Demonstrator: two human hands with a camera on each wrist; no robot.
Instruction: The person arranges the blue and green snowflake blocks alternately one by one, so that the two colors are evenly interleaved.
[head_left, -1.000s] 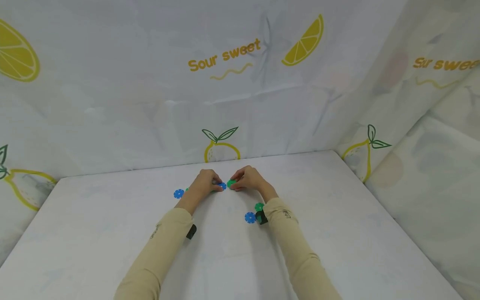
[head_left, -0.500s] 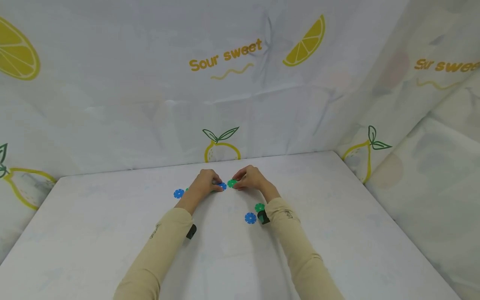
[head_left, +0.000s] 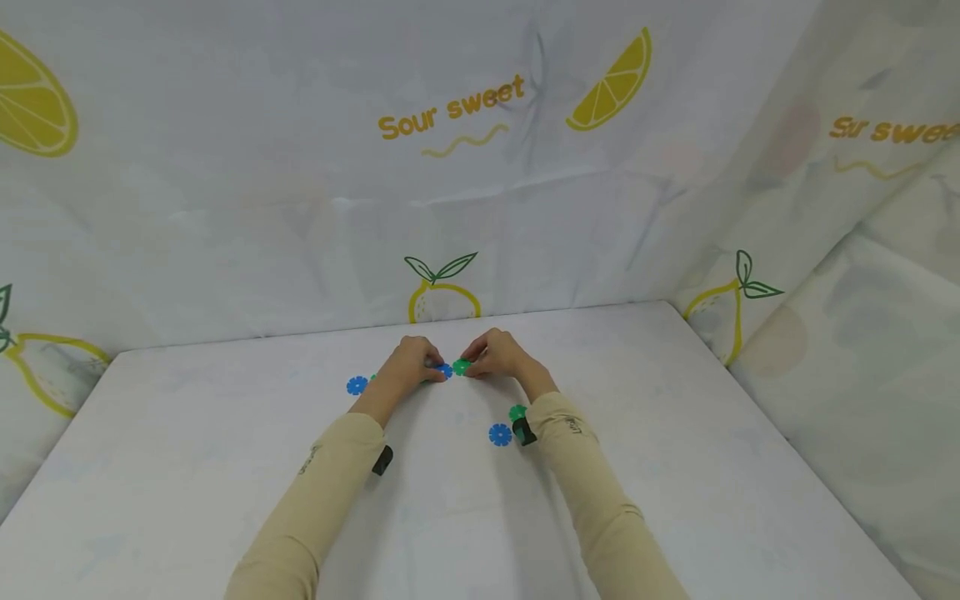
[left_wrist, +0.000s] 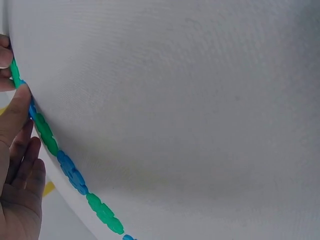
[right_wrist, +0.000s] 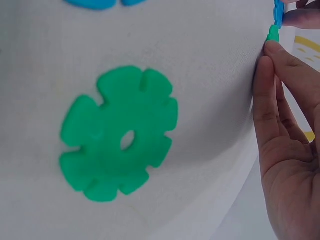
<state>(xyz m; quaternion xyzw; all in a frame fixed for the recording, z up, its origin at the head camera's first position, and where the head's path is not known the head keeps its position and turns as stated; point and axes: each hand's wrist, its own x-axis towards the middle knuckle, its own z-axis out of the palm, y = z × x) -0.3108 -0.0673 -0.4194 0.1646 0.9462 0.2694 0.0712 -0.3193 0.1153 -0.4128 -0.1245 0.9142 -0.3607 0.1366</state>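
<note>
At the far middle of the white table [head_left: 675, 433] my two hands meet. My left hand [head_left: 433, 365] pinches a blue notched disc [head_left: 446, 372]. My right hand [head_left: 471, 367] pinches a green notched disc [head_left: 461, 367], held edge to edge against the blue one. In the left wrist view the thumb [left_wrist: 15, 117] presses a row of green [left_wrist: 45, 134] and blue [left_wrist: 70, 171] discs seen edge-on. The right wrist view shows my fingers [right_wrist: 277, 115] beside the green piece [right_wrist: 273, 33] and blue piece [right_wrist: 278, 12].
Loose discs lie on the table: a blue one [head_left: 357, 386] left of my left hand, a blue one [head_left: 499, 434] and a green one [head_left: 517, 412] by my right wrist, the green large in the right wrist view [right_wrist: 120, 132]. Lemon-print cloth walls stand behind and at the right.
The green disc in my right hand has edged slightly left, closing the small gap to the blue disc. Both arms stay almost where they were.
</note>
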